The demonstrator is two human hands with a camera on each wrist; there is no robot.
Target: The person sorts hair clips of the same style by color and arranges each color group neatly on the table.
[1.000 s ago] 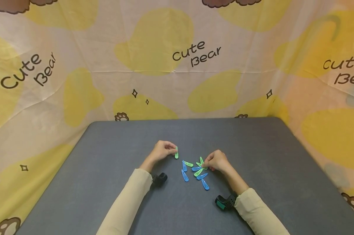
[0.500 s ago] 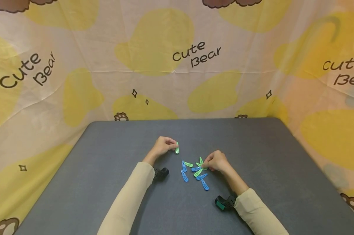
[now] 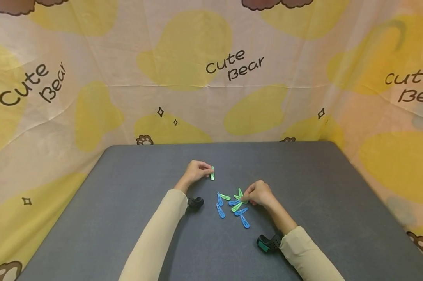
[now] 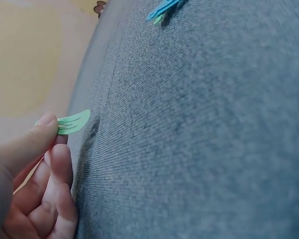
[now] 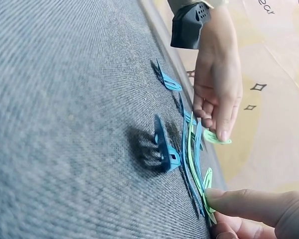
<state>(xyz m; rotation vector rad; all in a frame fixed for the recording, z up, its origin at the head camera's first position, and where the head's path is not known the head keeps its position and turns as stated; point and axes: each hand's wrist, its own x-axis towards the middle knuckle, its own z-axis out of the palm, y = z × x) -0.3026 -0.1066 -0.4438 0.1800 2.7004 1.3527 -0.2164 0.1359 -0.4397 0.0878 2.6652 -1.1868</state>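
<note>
My left hand (image 3: 196,171) pinches a green snap hair clip (image 4: 75,122) between thumb and fingers, close over the table beyond the other clips. The clip points outward from the fingertips in the left wrist view. To the right, my right hand (image 3: 261,192) is at the edge of a loose cluster of clips, its thumb and fingers pinching a green hair clip (image 5: 208,180). Around those fingertips lie more green clips (image 3: 236,207) and a blue clip (image 3: 234,203), some overlapping. The fingers partly hide the cluster's right side.
Nearer the body lie blue clips, one at the right (image 3: 245,221) and one at the left (image 3: 220,211). Another green clip (image 3: 225,197) touches a blue one (image 3: 220,199). A patterned cloth (image 3: 197,113) hangs behind the grey table (image 3: 155,164). Both wrists wear black devices (image 3: 269,242).
My left hand has moved away from the body, toward the table's far edge, with the green hair clip still pinched. The right hand has stayed in place at the cluster.
</note>
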